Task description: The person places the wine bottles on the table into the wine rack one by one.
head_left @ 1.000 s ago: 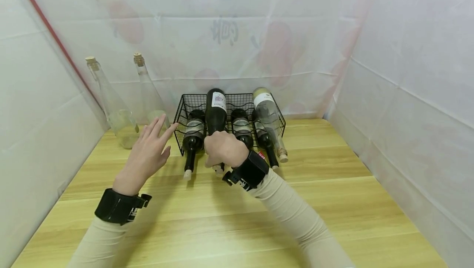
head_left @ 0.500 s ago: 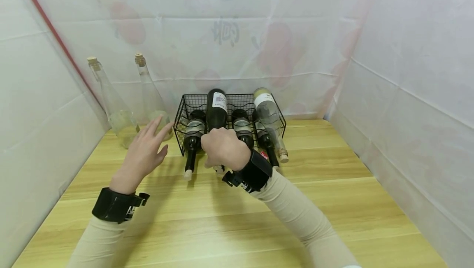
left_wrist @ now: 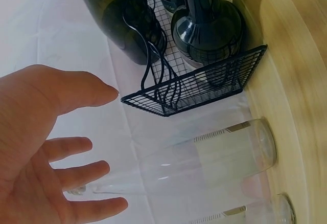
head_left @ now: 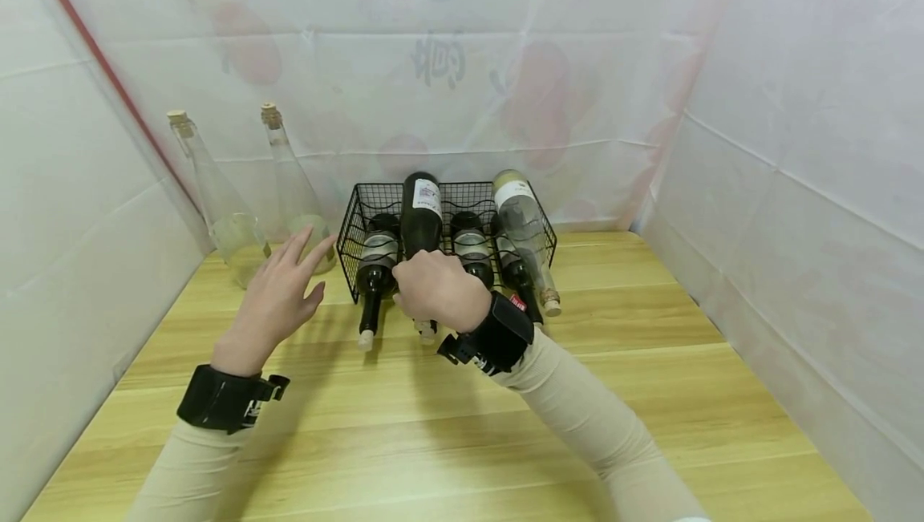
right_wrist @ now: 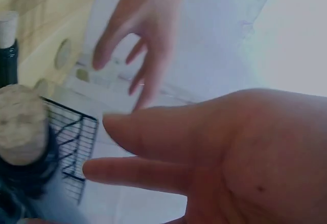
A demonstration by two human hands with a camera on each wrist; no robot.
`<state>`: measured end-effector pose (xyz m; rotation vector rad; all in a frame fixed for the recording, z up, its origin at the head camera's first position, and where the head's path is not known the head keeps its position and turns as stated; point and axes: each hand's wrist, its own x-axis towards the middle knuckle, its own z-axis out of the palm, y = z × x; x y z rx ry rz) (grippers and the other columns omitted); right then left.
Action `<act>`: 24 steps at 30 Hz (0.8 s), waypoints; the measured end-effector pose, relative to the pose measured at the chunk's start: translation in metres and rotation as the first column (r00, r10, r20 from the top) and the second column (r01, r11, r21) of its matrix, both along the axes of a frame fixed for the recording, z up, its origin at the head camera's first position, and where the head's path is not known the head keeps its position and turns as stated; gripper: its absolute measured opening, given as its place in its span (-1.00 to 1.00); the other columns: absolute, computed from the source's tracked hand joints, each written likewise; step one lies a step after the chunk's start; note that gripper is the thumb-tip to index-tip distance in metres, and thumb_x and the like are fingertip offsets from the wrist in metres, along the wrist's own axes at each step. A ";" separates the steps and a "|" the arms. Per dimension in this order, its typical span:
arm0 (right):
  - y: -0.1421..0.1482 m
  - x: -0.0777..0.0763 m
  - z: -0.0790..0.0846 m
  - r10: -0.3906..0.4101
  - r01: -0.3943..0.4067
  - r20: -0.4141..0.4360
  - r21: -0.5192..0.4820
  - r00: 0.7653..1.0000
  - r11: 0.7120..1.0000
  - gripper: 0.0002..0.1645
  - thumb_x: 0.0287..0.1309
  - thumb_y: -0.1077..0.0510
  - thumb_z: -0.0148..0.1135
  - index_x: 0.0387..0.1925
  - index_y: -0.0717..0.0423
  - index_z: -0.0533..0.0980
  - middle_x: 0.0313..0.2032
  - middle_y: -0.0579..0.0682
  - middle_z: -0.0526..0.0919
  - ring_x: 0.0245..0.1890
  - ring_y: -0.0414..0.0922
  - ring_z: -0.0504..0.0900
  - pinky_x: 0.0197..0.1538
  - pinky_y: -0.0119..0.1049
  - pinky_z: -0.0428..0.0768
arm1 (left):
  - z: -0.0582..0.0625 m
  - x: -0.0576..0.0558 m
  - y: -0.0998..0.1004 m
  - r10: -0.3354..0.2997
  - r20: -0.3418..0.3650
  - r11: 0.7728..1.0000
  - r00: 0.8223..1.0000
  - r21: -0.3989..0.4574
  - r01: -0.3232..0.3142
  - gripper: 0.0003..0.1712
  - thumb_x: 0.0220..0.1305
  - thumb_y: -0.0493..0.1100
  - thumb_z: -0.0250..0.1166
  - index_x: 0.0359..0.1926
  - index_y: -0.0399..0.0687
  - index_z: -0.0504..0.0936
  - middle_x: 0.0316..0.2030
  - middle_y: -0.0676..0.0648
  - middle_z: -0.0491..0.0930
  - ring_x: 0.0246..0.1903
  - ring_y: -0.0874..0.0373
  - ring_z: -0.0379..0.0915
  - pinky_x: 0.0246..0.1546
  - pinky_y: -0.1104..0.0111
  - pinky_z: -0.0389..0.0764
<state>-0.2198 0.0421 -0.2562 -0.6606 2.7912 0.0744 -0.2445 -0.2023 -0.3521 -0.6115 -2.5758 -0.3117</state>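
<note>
A dark wine bottle with a white label (head_left: 426,195) lies on the upper tier of the black wire rack (head_left: 348,245), its neck toward me. My right hand (head_left: 442,288) is over its neck in the head view. In the right wrist view, the thumb (right_wrist: 153,132) and a finger below it are straight and stand apart from the cork (right_wrist: 21,124), while another fingertip shows low beside the bottle. My left hand (head_left: 277,293) is spread and holds nothing, left of the rack, its thumb nearest the rack's side in the left wrist view.
Two clear corked bottles (head_left: 234,243) stand upright at the back left of the wooden table (head_left: 462,442). A clear bottle (head_left: 521,217) lies on the rack's upper right. Several dark bottles (head_left: 371,297) lie in the lower tier, necks outward. White cloth walls enclose the table.
My right wrist has shifted slightly to the right, with the hand still over the bottle's neck. My left hand has drawn back slightly leftward. The bottles and rack look unmoved.
</note>
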 end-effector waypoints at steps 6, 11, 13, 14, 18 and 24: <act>-0.003 -0.017 -0.007 -0.012 0.015 0.136 -0.014 0.991 1.000 -0.84 0.52 0.16 0.04 -0.05 0.03 0.55 -0.35 -0.03 0.45 -0.44 -0.13 0.39 -0.37 -0.28 0.31 | -0.001 0.000 0.000 0.001 -0.007 1.000 1.000 -0.006 -0.001 -0.11 0.19 -0.35 0.41 0.52 -0.02 0.31 0.50 -0.43 0.21 0.36 -0.52 0.26 0.26 -0.40 0.40; -0.003 -0.026 -0.013 -0.018 0.028 0.111 -0.090 0.994 0.996 -0.90 0.49 0.20 0.12 -0.15 0.05 0.57 -0.34 -0.02 0.60 -0.41 -0.13 0.64 -0.30 -0.33 0.58 | 0.000 0.001 0.000 0.004 -0.005 1.000 1.000 -0.011 -0.004 -0.13 0.20 -0.35 0.41 0.51 -0.05 0.32 0.50 -0.43 0.21 0.37 -0.51 0.25 0.29 -0.39 0.39; -0.003 -0.028 -0.015 -0.026 0.037 0.092 -0.115 0.995 0.993 -0.89 0.48 0.18 0.16 -0.24 0.04 0.57 -0.34 -0.01 0.64 -0.41 -0.12 0.68 -0.28 -0.31 0.64 | 0.000 0.001 0.000 0.006 -0.003 1.000 1.000 -0.017 -0.006 -0.14 0.20 -0.34 0.42 0.50 -0.06 0.33 0.49 -0.44 0.21 0.38 -0.50 0.25 0.30 -0.38 0.38; -0.003 -0.028 -0.016 -0.025 0.033 0.070 -0.116 0.997 0.993 -0.87 0.47 0.17 0.18 -0.28 0.03 0.57 -0.35 -0.03 0.65 -0.41 -0.13 0.68 -0.25 -0.31 0.65 | 0.000 0.001 0.001 0.008 -0.001 1.000 1.000 -0.021 -0.008 -0.15 0.20 -0.34 0.42 0.50 -0.07 0.33 0.49 -0.44 0.22 0.39 -0.50 0.24 0.30 -0.38 0.38; -0.002 -0.028 -0.018 -0.015 0.015 0.000 -0.121 1.000 0.993 -0.82 0.42 0.16 0.24 -0.38 0.02 0.56 -0.44 -0.04 0.61 -0.40 -0.12 0.64 -0.26 -0.30 0.60 | 0.001 0.001 0.002 0.010 0.004 1.000 1.000 -0.029 -0.010 -0.16 0.20 -0.33 0.43 0.49 -0.09 0.34 0.49 -0.44 0.22 0.40 -0.49 0.24 0.31 -0.37 0.38; -0.003 -0.029 -0.021 0.000 -0.008 -0.070 -0.106 0.998 0.994 -0.84 0.35 0.17 0.31 -0.40 0.03 0.59 -0.45 -0.05 0.62 -0.38 -0.10 0.64 -0.31 -0.31 0.57 | 0.002 0.002 0.002 0.009 -0.002 0.999 1.000 -0.030 -0.010 -0.15 0.19 -0.33 0.43 0.49 -0.08 0.34 0.49 -0.44 0.23 0.40 -0.47 0.24 0.30 -0.37 0.39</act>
